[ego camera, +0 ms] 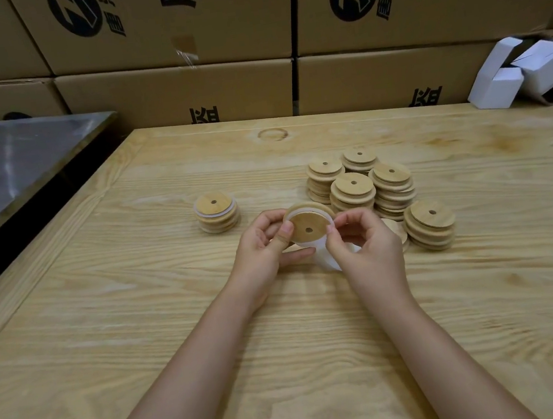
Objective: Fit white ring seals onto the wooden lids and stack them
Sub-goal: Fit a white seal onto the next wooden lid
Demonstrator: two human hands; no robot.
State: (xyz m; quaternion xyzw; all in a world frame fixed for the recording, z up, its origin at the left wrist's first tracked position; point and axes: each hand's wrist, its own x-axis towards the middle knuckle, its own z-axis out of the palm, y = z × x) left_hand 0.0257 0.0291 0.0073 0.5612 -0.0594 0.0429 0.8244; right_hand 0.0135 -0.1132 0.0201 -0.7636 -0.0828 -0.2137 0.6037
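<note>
My left hand [265,241] grips a round wooden lid [308,228] with a small centre hole, tilted up toward me. A white ring seal [320,242] sits partly around the lid's raised inner disc, and my right hand [357,238] pinches it at the lid's right edge. More white rings [331,261] lie under my right hand, mostly hidden. To the left stands a short stack of lids with white seals [217,212]. To the right stand several stacks of bare wooden lids [379,190].
The work surface is a pale wooden table [142,310]. A steel-topped table [21,162] adjoins at the left. Cardboard cartons [179,93] wall off the back. White folded boxes [528,73] lie at the back right.
</note>
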